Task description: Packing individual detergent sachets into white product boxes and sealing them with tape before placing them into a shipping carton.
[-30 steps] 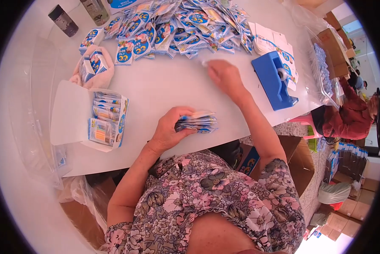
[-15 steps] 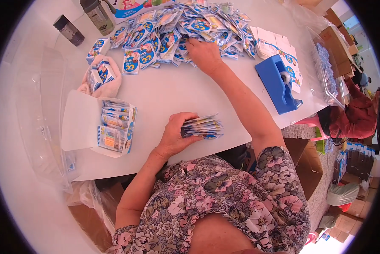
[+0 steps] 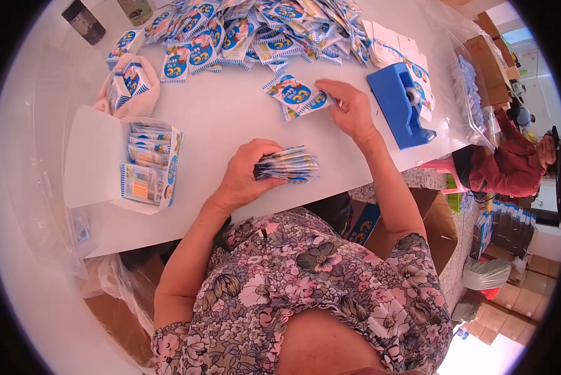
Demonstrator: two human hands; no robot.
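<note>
My left hand (image 3: pixel 246 175) is closed round a stack of small sealed packets (image 3: pixel 290 165) standing on edge, just above the table's near edge. Farther out, my right hand (image 3: pixel 350 111) pinches the right end of one or two blue-and-white packets (image 3: pixel 296 95), held between the stack and the heap. A large heap of loose packets (image 3: pixel 255 34) spreads along the far side of the table. To the left stands an open white box (image 3: pixel 175 164) with its lid folded back; several upright packets (image 3: pixel 144 181) fill part of it.
A blue tape dispenser (image 3: pixel 398 106) stands at the right, beside flat white cartons (image 3: pixel 393 44). Left of the heap sit a small box (image 3: pixel 125 45), a pink cloth (image 3: pixel 144 103) holding packets, and a dark jar (image 3: pixel 84 22). A person in red (image 3: pixel 511 162) is at far right.
My right hand has drawn back from the heap toward me, bringing packets with it. The left hand keeps its grip on the stack. The whole view has shifted slightly.
</note>
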